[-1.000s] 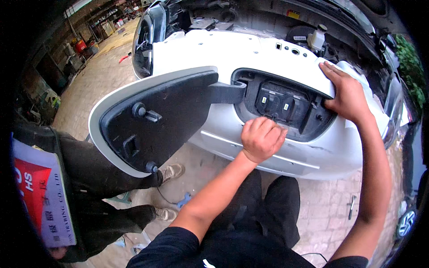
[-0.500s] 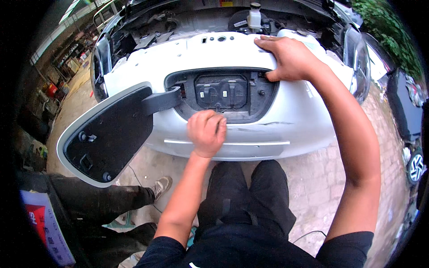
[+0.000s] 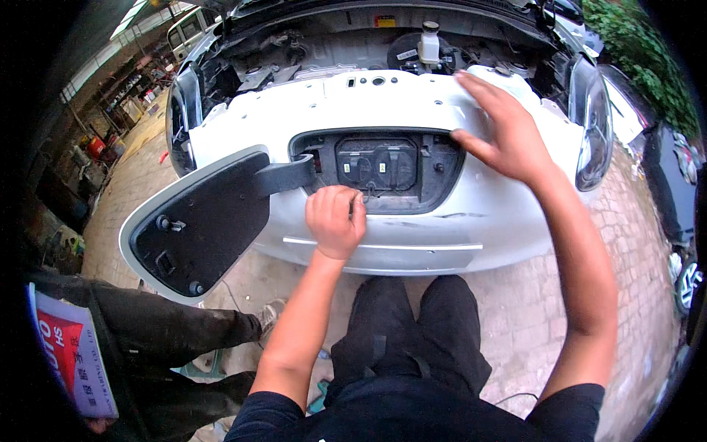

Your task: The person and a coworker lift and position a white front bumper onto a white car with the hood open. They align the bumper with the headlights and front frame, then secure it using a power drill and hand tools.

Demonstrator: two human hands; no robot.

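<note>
A white car front bumper is before me, with a black charging port recess in its middle. Inside the recess sits a dark socket cover with two rounded caps. To the left, the port door hangs swung out on a thick grey hinge arm, its black inner side showing. My left hand is closed in front of the recess's lower edge; whatever its fingers may hold is hidden. At the upper right corner of the recess, my right hand has its fingers and thumb spread, holding nothing.
Behind the bumper lies the open engine bay with a white fluid reservoir. Headlights flank it. At the lower left a person in dark trousers stands close, with a printed bag. A wheel and dark car parts lie at right.
My right hand has loosened from the bumper's top edge, its fingers now raised and straighter. My left hand stays closed near the recess's lower edge. The whole view has shifted slightly.
</note>
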